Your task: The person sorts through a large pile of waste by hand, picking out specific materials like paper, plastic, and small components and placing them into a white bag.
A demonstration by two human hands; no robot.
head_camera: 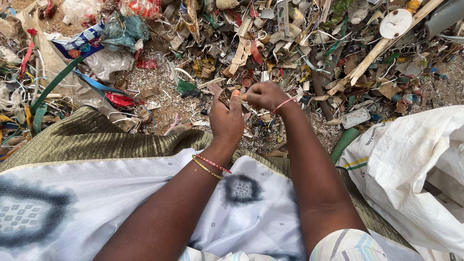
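Observation:
My left hand and my right hand meet over the ground in front of my lap. Both grip one small dark brown scrap piece, the left from below with thumb up, the right curled on its right end. Bangles ring both wrists. Just beyond the hands spreads a heap of mixed scrap: broken plastic, wood strips, caps and wrappers.
A large white woven sack lies at the right, with a green tube beside it. Green and blue straps and crumpled plastic bags lie at the left. A white and olive cloth covers my lap.

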